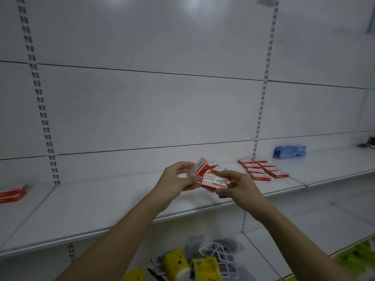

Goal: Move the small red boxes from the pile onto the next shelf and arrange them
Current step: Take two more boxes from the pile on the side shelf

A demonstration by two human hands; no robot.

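- Lower shelf (304, 226), nearest: yellow packages (175, 262), at least three, and grey-and-white packets (215, 251) lie loose; none belongs to the task.
- Left hand (178, 177): fingers and thumb pinch one tilted red box (197, 169), lifted clear of the shelf, probably for carrying.
- Right hand (236, 185): fingers curl round a second red box (213, 181), label facing up; the two boxes touch, each hand taking one per trip.
- Pile (215, 168): red scraps of it show behind the hands on the middle shelf (121, 203); its count is hidden.
- Arranged group (262, 169): flat boxes in two neat rows straddling the joint with the next shelf (334, 169), roughly ten, though blur makes this uncertain.
- Far left: two stacked red boxes (12, 194).
- Farthest: two stacked blue boxes (289, 152).
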